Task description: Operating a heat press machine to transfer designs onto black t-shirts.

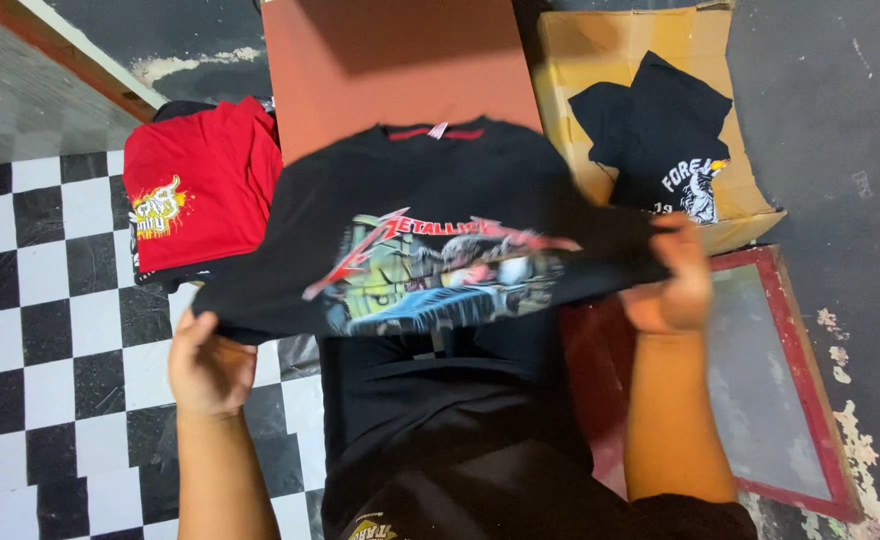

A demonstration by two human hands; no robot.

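Nearest to the camera, two bare forearms rise from the bottom edge. Between them lies dark cloth [440,430] on the person's lap. The left hand [205,365] grips the lower left edge of a black T-shirt [430,215], fingers curled under the fabric and thumb on top. The right hand [672,285] pinches the right edge of the same shirt, fingers closed together on the cloth; it is a little blurred. The shirt is held up flat in the air, its colourful printed picture facing the camera and its collar away from the person. Behind it stands an orange-brown board [390,60]. A red T-shirt [200,185] lies to the left, beside the checkered floor [50,320]. To the right, another black shirt [655,130] rests on a cardboard box [580,60], near a red frame [800,380].
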